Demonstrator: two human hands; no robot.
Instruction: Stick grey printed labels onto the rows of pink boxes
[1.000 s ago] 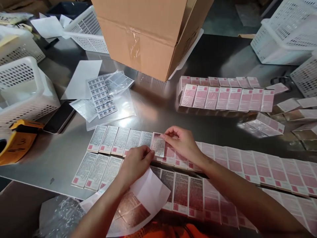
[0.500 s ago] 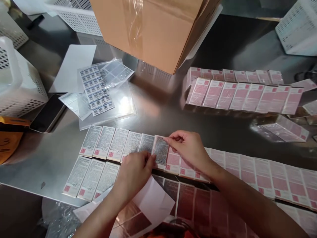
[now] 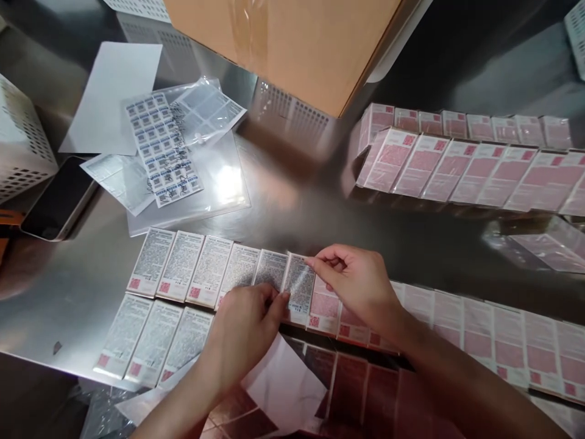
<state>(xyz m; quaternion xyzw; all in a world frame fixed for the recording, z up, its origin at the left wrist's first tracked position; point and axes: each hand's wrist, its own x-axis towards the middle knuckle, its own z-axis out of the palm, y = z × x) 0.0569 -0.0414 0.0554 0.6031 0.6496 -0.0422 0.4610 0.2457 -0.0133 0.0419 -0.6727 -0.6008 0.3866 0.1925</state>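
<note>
Left hand (image 3: 244, 326) pinches the lower left edge of a grey printed label (image 3: 299, 285), right hand (image 3: 359, 281) pinches its top right corner; label lies on a pink box (image 3: 323, 305) mid-row w/ labelled boxes (image 3: 196, 271) to the left, on steel table (image 3: 292, 207), cardboard carton (image 3: 292, 42) behind

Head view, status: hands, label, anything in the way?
Left hand and right hand both pinch the label on a box in the near row. Loose sheet under left wrist; nothing blocking.
</note>
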